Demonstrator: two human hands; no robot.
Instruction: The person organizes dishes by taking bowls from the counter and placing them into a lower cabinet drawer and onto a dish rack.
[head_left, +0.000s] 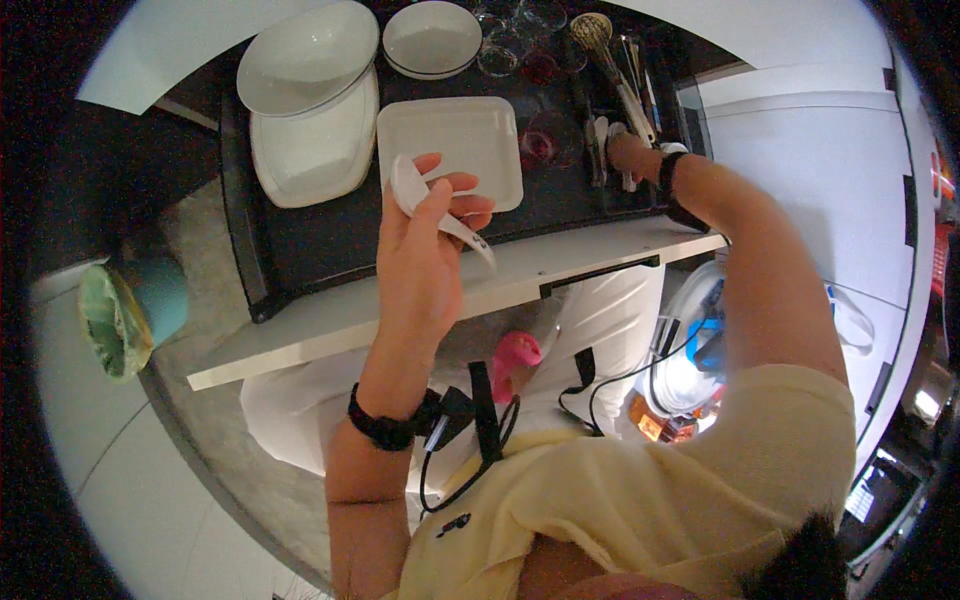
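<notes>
My left hand (424, 247) holds a white soup spoon (409, 187), pinched under the thumb, with its bowl up and its curved handle pointing down to the right. Beneath that hand lies a white rectangular tray (450, 131) on the black drawer bottom (322, 240). My right hand (634, 156) reaches down into the cutlery compartment at the drawer's right side. Beside it stand several light-coloured spoon handles (599, 139). The right fingertips are mostly hidden, so I cannot tell whether they grip anything.
A large white bowl (311, 52) overlaps a white dish (315, 161) on the left. Stacked bowls (433, 36), several clear glasses (499, 58), a reddish glass (538, 146) and a long-handled strainer (592, 31) occupy the back. A green-lined bin (112, 322) stands left, outside the drawer.
</notes>
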